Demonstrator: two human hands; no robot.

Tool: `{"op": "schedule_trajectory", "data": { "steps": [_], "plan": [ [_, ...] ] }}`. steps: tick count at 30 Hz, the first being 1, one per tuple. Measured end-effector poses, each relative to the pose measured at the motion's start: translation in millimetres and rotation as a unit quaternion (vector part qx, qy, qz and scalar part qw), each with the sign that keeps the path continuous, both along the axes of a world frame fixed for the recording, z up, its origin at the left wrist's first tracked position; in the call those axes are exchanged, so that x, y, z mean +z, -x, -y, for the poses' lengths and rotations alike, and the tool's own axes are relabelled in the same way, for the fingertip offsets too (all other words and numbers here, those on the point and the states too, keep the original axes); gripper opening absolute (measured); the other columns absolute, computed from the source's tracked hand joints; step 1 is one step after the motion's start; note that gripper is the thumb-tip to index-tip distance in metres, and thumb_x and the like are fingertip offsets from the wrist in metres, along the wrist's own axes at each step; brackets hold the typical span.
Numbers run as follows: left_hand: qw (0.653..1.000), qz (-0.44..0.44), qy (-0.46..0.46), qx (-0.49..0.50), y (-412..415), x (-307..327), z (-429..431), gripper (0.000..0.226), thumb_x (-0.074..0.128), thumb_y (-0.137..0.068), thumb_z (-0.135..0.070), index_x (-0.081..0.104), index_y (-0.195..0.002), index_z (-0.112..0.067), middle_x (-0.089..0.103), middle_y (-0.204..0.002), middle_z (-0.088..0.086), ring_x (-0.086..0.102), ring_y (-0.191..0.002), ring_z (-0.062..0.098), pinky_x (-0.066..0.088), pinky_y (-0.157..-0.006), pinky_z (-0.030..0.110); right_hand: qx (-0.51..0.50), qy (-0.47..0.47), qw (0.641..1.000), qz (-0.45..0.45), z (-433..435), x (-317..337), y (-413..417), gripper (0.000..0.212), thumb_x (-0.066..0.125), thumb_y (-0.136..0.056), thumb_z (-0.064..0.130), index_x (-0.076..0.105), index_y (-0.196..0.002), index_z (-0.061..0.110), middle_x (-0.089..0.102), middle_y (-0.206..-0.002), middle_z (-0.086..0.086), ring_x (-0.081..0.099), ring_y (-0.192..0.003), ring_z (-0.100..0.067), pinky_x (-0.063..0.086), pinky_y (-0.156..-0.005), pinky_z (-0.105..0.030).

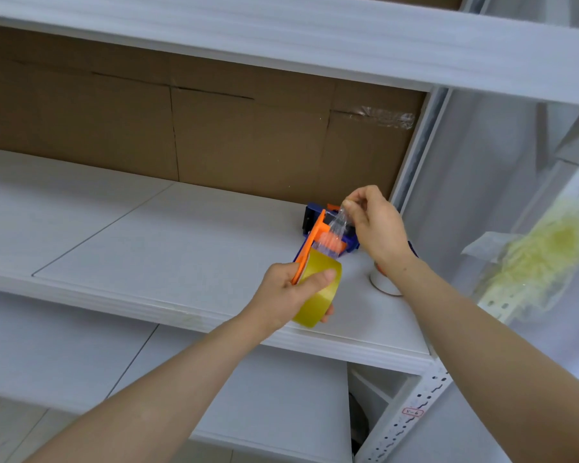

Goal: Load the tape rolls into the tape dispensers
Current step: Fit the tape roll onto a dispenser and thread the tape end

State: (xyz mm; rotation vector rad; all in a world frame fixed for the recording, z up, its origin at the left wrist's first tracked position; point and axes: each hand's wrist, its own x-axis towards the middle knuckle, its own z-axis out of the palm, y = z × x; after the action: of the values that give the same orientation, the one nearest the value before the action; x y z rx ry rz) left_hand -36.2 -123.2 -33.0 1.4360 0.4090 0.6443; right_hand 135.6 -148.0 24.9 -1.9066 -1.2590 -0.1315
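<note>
One tape dispenser [315,235] in play, orange side plate over a blue body, sitting over the right end of the white shelf [181,245]. Two rolls to count: a yellow tape roll [318,297] seated at the dispenser's near end, and a white roll [381,285] standing on the shelf just beside it, half hidden behind the right wrist. The left hand [290,292] is wrapped around the yellow roll, thumb across its face, fingertips peeking out underneath. The right hand [373,225] pinches the clear tape end [339,223], stretched up from the orange roller. The dispenser's far end is hard to make out behind that hand. Brown cardboard boxes [248,135] line the back, contents unseen. A yellowish crumpled wad [545,259] clings to the right upright, blurred.
</note>
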Motion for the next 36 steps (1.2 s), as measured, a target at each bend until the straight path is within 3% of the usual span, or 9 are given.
{"op": "schedule_trajectory", "data": {
  "steps": [4,7,9,13,20,26,31,33,36],
  "plan": [
    [1.0,-0.02,0.002,-0.011,2.1,-2.3,-3.4,0.027,0.065,-0.085,-0.031,0.061,-0.078,-0.005,0.064,-0.061,0.016,0.061,-0.046,0.021,0.052,-0.049,0.025,0.01,-0.009,0.999,-0.036,0.0,0.4,-3.0,0.013,0.049,-0.096,0.021,0.053,-0.104,0.011,0.064,-0.105,-0.007,0.061,-0.097,-0.022,0.054,-0.083,-0.043],
    [0.999,-0.012,0.0,-0.05,3.1,-4.8,-2.7,0.013,0.063,-0.075,-0.019,0.061,-0.082,-0.008,0.064,-0.063,0.012,0.062,-0.051,0.02,0.051,-0.051,0.025,0.015,-0.022,0.998,-0.05,-2.7,4.4,-4.2,0.007,0.051,-0.095,0.018,0.054,-0.099,0.013,0.063,-0.099,-0.005,0.061,-0.094,-0.022,0.054,-0.084,-0.043],
    [0.999,-0.01,-0.006,-0.05,3.1,-5.4,-1.3,0.005,0.065,-0.079,-0.01,0.061,-0.081,-0.009,0.064,-0.062,0.009,0.063,-0.051,0.019,0.052,-0.051,0.025,0.024,-0.043,0.996,-0.08,-4.9,6.8,-4.9,0.002,0.053,-0.094,0.014,0.055,-0.094,0.014,0.063,-0.096,-0.005,0.062,-0.093,-0.023,0.054,-0.085,-0.043],
    [1.0,-0.015,-0.014,-0.004,4.5,-4.3,0.2,0.016,0.058,-0.089,-0.015,0.062,-0.075,-0.009,0.064,-0.056,0.011,0.061,-0.046,0.02,0.052,-0.049,0.026,0.035,-0.064,0.989,-0.13,-6.8,8.6,-4.4,0.012,0.054,-0.092,0.009,0.054,-0.085,0.019,0.061,-0.092,-0.003,0.062,-0.093,-0.024,0.055,-0.084,-0.042],
    [0.999,-0.052,-0.013,0.005,4.5,2.5,-4.6,0.028,0.058,-0.09,-0.029,0.061,-0.07,-0.009,0.063,-0.055,0.014,0.059,-0.042,0.021,0.049,-0.045,0.023,0.056,-0.119,0.986,-0.099,-7.8,6.1,2.6,0.021,0.052,-0.093,0.008,0.052,-0.081,0.025,0.058,-0.081,0.006,0.059,-0.084,-0.019,0.053,-0.073,-0.03],
    [0.998,-0.064,-0.013,0.014,3.0,2.4,-6.0,0.028,0.058,-0.09,-0.03,0.061,-0.072,-0.008,0.062,-0.056,0.016,0.058,-0.04,0.019,0.049,-0.044,0.023,0.058,-0.128,0.988,-0.058,-9.1,4.7,5.1,0.01,0.05,-0.093,0.008,0.053,-0.089,0.016,0.059,-0.091,-0.001,0.059,-0.087,-0.02,0.053,-0.076,-0.033],
    [0.998,-0.046,-0.001,-0.046,9.4,5.2,-10.1,0.02,0.057,-0.079,-0.024,0.06,-0.088,-0.006,0.063,-0.067,0.018,0.061,-0.049,0.02,0.051,-0.05,0.023,0.04,-0.126,0.987,-0.087,-10.6,11.3,-3.0,0.007,0.052,-0.093,0.009,0.055,-0.091,0.014,0.059,-0.09,0.003,0.059,-0.089,-0.017,0.055,-0.082,-0.038],
    [0.998,-0.039,-0.002,-0.04,9.4,3.4,-10.6,0.01,0.057,-0.088,-0.015,0.06,-0.088,-0.005,0.064,-0.065,0.015,0.062,-0.05,0.021,0.051,-0.051,0.024,0.051,-0.124,0.988,-0.075,-10.7,12.7,-1.3,0.008,0.052,-0.093,0.009,0.056,-0.09,0.015,0.058,-0.086,0.006,0.06,-0.09,-0.02,0.055,-0.081,-0.039],
    [0.999,-0.035,-0.005,-0.014,10.3,1.1,-10.9,0.014,0.052,-0.092,-0.013,0.061,-0.084,-0.005,0.066,-0.062,0.012,0.064,-0.049,0.02,0.053,-0.05,0.025,0.059,-0.135,0.987,-0.056,-10.2,11.7,3.4,0.009,0.053,-0.093,0.009,0.056,-0.089,0.016,0.056,-0.083,0.011,0.059,-0.089,-0.02,0.054,-0.08,-0.037]
  ]
}}
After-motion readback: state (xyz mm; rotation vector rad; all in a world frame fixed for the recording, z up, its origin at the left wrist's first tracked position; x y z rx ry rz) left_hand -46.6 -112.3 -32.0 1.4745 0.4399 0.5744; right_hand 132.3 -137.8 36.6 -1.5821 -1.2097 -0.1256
